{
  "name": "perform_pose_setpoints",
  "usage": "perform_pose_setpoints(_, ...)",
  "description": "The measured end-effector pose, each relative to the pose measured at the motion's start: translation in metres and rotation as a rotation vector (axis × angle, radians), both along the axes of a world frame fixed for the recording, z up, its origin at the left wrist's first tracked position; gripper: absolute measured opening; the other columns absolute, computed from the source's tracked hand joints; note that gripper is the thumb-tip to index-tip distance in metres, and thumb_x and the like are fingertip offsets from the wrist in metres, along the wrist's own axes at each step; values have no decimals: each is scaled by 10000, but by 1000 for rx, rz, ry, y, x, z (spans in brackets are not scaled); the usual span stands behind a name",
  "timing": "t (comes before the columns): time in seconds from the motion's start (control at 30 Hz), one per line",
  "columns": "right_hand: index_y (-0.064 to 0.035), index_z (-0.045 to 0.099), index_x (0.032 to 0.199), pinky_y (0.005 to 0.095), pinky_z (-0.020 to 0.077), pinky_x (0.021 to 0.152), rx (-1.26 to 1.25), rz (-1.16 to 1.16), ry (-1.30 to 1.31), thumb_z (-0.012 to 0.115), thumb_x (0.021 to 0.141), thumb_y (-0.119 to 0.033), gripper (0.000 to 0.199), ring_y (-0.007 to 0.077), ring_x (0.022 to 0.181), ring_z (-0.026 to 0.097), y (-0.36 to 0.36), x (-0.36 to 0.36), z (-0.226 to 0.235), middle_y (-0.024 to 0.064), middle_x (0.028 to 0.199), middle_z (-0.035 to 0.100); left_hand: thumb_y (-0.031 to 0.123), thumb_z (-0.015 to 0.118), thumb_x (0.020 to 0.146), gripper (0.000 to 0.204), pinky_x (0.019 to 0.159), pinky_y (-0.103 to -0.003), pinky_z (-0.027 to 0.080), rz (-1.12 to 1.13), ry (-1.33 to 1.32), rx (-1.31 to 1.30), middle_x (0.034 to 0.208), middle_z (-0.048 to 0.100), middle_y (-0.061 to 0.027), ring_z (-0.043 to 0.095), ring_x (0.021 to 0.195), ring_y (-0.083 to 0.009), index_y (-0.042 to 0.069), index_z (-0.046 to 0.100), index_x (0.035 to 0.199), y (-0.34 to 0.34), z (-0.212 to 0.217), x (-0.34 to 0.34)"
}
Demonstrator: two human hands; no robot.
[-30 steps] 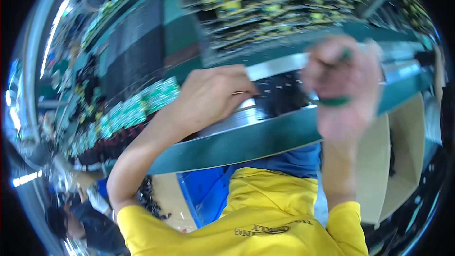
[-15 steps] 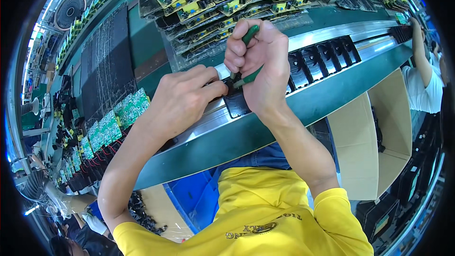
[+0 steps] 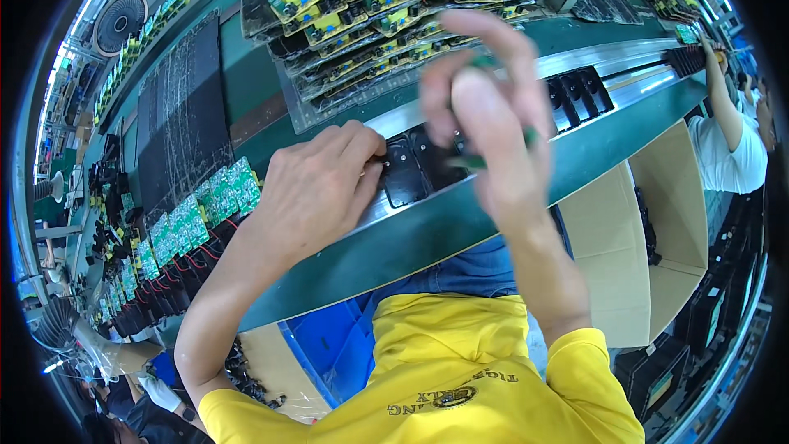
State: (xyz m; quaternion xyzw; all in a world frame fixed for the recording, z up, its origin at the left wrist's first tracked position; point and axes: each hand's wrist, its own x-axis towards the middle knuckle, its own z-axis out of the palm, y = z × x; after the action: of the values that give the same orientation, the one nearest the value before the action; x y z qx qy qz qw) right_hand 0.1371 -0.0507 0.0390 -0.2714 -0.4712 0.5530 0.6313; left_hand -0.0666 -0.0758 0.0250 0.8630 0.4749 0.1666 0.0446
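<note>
My left hand (image 3: pixel 325 181) rests at the left end of a row of black plastic housings (image 3: pixel 404 181) lying on a metal rail (image 3: pixel 625 82). Its thumb and forefinger are closed beside the nearest housing; whatever small piece is between them is mostly hidden. My right hand (image 3: pixel 501 115), smeared by motion, is raised over the middle of the row. Its curled fingers hold green-handled pliers (image 3: pixel 530 136), whose blurred jaws I cannot make out. Further housings (image 3: pixel 579 99) continue along the rail past my right hand.
Stacked trays of yellow-and-green circuit assemblies (image 3: pixel 386 8) stand behind the rail. Green circuit boards (image 3: pixel 185 222) with red wires lie at left, near a dark board (image 3: pixel 181 99). An open carton (image 3: pixel 608 255) is below the bench edge at right. A co-worker's arm (image 3: pixel 723 107) reaches in at far right.
My right hand has lifted the pliers off the housing and moved right. My left hand has shifted slightly down and left, and the nearest housing now shows more fully.
</note>
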Motion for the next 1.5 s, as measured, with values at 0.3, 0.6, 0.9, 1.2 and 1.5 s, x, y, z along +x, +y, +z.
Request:
perform_pose_setpoints(0.3, -185, 883, 1086, 349, 497, 824, 652, -248, -1388, 910, 856, -158, 233, 222, 912, 576, -39, 46, -63, 44, 1124, 626, 54, 797, 968, 70, 806, -347, 555, 79, -174, -76, 1125, 707, -28, 694, 922, -235, 68, 756, 1023, -3, -10, 5)
perform_pose_setpoints(0.6, -181, 885, 1089, 379, 505, 893, 605, -239, -1399, 898, 866, -141, 227, 233, 957, 566, -43, 43, -70, 48, 1137, 605, 18, 814, 941, 85, 867, -343, 549, 141, -267, -149, 1114, 706, -48, 684, 974, -231, 32, 790, 1022, 3, -22, 12)
perform_pose_setpoints(0.9, -175, 883, 1093, 384, 514, 906, 595, -233, -1396, 898, 876, -148, 219, 239, 965, 567, -44, 43, -70, 55, 1144, 603, 16, 806, 941, 83, 871, -338, 543, 154, -208, -155, 1103, 701, -53, 676, 966, -233, 20, 791, 1022, 6, -18, 15)
perform_pose_setpoints(1.2, -171, 883, 1094, 385, 519, 911, 589, -233, -1410, 897, 886, -150, 209, 238, 973, 571, -44, 43, -68, 57, 1145, 600, 9, 783, 953, 41, 871, -330, 539, 129, -178, -126, 1084, 704, -56, 676, 951, -232, 16, 767, 990, 7, -19, 16)
perform_pose_setpoints(1.5, -170, 882, 1098, 383, 521, 909, 598, -225, -1409, 896, 887, -142, 213, 237, 969, 571, -43, 44, -67, 56, 1142, 598, 14, 785, 943, 53, 846, -339, 548, 158, -224, -175, 1080, 711, -45, 684, 928, -232, 31, 760, 986, 7, -18, 16)
